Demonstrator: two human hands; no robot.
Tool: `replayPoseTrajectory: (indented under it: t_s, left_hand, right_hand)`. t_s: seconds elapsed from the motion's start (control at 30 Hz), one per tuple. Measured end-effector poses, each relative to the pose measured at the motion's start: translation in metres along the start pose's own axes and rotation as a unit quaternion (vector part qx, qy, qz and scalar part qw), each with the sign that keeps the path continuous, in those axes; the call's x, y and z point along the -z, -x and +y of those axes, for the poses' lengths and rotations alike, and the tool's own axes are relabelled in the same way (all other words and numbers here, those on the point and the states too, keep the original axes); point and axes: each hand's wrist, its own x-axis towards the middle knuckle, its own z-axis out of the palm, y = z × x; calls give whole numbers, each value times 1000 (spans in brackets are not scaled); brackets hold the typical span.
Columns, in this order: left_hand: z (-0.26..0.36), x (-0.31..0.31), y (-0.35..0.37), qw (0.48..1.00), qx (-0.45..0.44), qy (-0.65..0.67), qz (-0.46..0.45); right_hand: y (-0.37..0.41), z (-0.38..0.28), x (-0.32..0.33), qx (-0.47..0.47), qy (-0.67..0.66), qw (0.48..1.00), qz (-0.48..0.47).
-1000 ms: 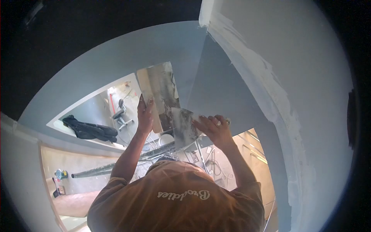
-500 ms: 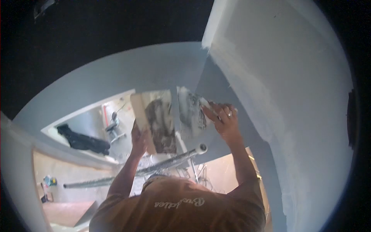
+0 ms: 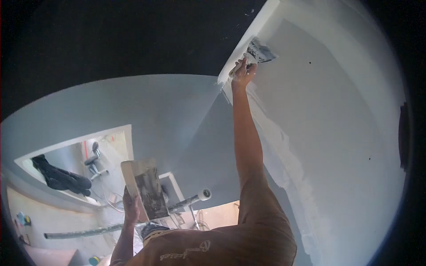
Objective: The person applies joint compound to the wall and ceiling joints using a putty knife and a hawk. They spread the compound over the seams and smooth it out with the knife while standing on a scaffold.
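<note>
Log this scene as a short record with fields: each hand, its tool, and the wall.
Right hand: raised high, gripping taping knife, blade against wall near the upper corner
Left hand: low, gripping hawk, smeared dark grey
Wall: rough band of white compound below the knife
Nearby: roller pole beside the hawk

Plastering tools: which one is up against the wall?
The small knife in the right hand, held high against the wall near its top edge. The flat board in the left hand is held low, away from it.
</note>
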Motion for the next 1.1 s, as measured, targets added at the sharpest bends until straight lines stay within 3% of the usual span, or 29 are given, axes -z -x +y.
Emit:
replayPoseTrajectory:
  t_s: [0.03,0.13,0.33,0.47,0.57,0.63,0.67,0.73,0.8,0.83,0.9,0.97,1.03,1.1]
  left_hand:
    - [-12,0,4,999,-9,-36,23]
    - [-26,8,8,999,14,46,8]
    - [-25,16,15,997,-1,-74,18]
    - [-25,15,13,999,39,-22,24]
    - [-28,17,14,997,71,8,-8]
    - [-28,13,15,999,37,-13,33]
    - [-28,14,16,999,39,-12,34]
    - [-28,19,17,998,25,-54,18]
    - [-39,20,18,998,10,-59,25]
    - [-46,19,19,997,-9,-64,31]
    - [-61,19,21,996,-6,-87,36]
    - [-54,15,22,993,-4,-111,40]
    - [-26,10,21,998,59,22,-1]
    - [-47,10,24,997,59,43,11]
  right_hand:
    - [-8,9,0,-1,6,1000,-8]
    - [-10,24,-3,26,-48,998,-22]
    - [0,36,1,30,-26,999,-12]
    - [36,75,27,19,5,999,29]
    - [52,44,32,-3,52,999,10]
    - [53,-8,13,-21,123,992,22]
    - [35,-4,7,17,24,1000,0]
    - [-6,-12,1,143,4,987,-73]
    - [-78,35,8,116,-10,986,-118]
    - [-82,25,0,112,-10,986,-122]
    - [-91,-12,-28,30,-15,999,-37]
    - [-87,0,-29,39,-15,999,-28]
    - [-73,13,-20,49,-13,999,-14]
    - [-41,25,-8,59,-10,998,-2]
